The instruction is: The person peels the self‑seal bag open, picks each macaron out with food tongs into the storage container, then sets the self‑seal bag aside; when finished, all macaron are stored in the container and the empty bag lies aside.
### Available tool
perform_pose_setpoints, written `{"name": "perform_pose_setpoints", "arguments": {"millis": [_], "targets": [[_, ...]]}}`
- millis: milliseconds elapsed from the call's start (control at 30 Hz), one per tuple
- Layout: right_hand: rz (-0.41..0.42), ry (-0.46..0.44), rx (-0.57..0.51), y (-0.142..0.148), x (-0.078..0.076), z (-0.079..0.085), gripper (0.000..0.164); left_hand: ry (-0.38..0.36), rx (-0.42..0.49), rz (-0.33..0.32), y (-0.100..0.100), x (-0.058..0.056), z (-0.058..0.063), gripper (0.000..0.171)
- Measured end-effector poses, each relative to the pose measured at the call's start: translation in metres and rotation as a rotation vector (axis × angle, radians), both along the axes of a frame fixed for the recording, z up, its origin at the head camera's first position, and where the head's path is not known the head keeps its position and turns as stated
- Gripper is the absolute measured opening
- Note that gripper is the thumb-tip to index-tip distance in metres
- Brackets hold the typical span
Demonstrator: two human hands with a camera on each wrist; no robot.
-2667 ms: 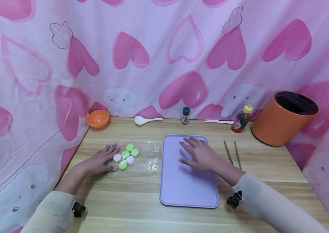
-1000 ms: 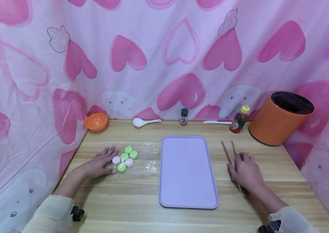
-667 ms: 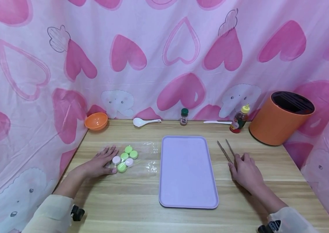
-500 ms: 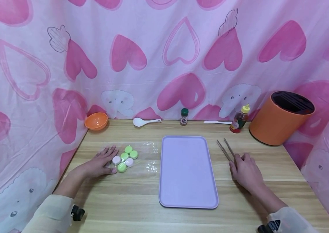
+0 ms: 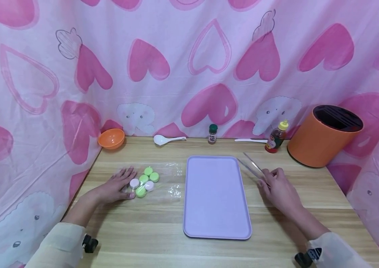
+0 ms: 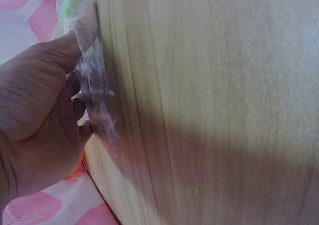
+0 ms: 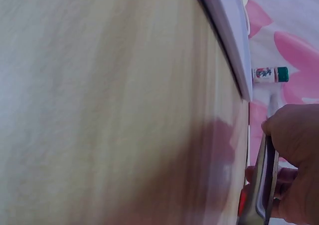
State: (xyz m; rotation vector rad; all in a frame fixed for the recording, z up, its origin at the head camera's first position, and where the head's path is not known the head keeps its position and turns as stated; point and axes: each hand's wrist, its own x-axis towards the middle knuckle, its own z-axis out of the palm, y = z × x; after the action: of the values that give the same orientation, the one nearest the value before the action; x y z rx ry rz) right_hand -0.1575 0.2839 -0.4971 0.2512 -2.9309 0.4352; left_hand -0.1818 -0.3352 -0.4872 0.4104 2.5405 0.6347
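Note:
My left hand (image 5: 117, 187) rests with spread fingers on the left end of a clear plastic bag (image 5: 169, 182). Green and pale pink macarons (image 5: 143, 180) lie in it beside the fingertips. In the left wrist view, the thumb and fingers of the left hand (image 6: 42, 103) lie along the crinkled bag edge (image 6: 99, 95). My right hand (image 5: 281, 191) grips metal tongs (image 5: 252, 163), whose two arms point up and left toward the tray's far right corner. In the right wrist view, the bent end of the tongs (image 7: 259, 200) shows next to the curled fingers.
Between the hands lies a lilac tray (image 5: 217, 201). Along the back stand an orange bowl (image 5: 111, 139), a white spoon (image 5: 167, 140), a green-capped spice jar (image 5: 212, 134), a white knife (image 5: 250, 140), a yellow-capped sauce bottle (image 5: 276, 137) and an orange knife block (image 5: 323, 139).
My right hand went from above the tray to the tongs, took hold of them, and has swung their tips left toward the tray. The left hand stays on the bag.

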Motion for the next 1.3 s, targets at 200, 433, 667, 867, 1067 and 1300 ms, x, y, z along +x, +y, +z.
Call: {"name": "perform_pose_setpoints", "arguments": {"millis": [200, 433, 667, 867, 1067, 1300], "targets": [[0.106, -0.011, 0.093, -0.009, -0.006, 0.011, 0.05, -0.001, 0.003, 0.0, -0.002, 0.001, 0.0, 0.103], [0.213, -0.012, 0.136, -0.022, -0.014, 0.02, 0.054, -0.002, 0.006, 0.002, -0.001, 0.001, 0.002, 0.103], [0.307, -0.011, 0.133, -0.042, -0.02, 0.025, 0.047, -0.007, 0.031, 0.005, -0.001, 0.0, 0.0, 0.103], [0.356, -0.051, 0.132, -0.063, -0.024, 0.031, 0.046, -0.013, 0.048, 0.01, -0.002, -0.001, -0.002, 0.105], [0.456, -0.031, 0.176, -0.087, -0.026, 0.037, 0.045, -0.011, 0.01, 0.01, 0.001, -0.001, 0.001, 0.102], [0.569, -0.001, 0.247, -0.115, -0.03, 0.039, 0.042, -0.014, 0.012, 0.011, 0.001, 0.002, 0.003, 0.102]]}}
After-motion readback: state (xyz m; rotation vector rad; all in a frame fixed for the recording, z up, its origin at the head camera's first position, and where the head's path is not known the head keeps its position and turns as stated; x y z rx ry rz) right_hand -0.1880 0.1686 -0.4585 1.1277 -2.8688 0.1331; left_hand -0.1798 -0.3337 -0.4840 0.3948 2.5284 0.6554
